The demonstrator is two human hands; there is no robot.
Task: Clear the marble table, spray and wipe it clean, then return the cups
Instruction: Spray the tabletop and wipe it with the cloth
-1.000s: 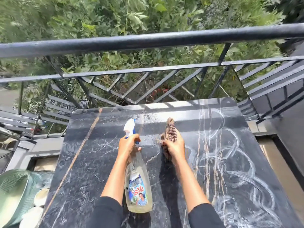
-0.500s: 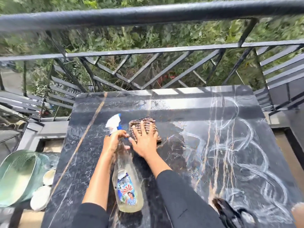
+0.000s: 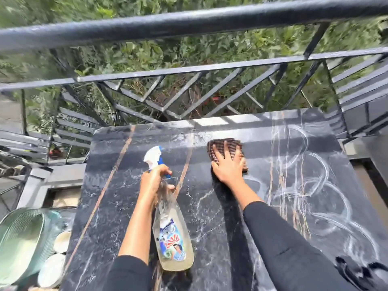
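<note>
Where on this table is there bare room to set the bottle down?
Bare marble table lies left of the spray bottle and right of the right hand, over the white swirl marks. The middle is crowded: left hand grips the bottle, right hand presses the cloth.

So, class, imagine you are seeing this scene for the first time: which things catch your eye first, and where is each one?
The right hand pressed flat on a brown cloth near the far edge of the black marble table stands out first. Just left of it, the left hand holds a spray bottle by its neck, and white swirls cover the table's right side.
</note>
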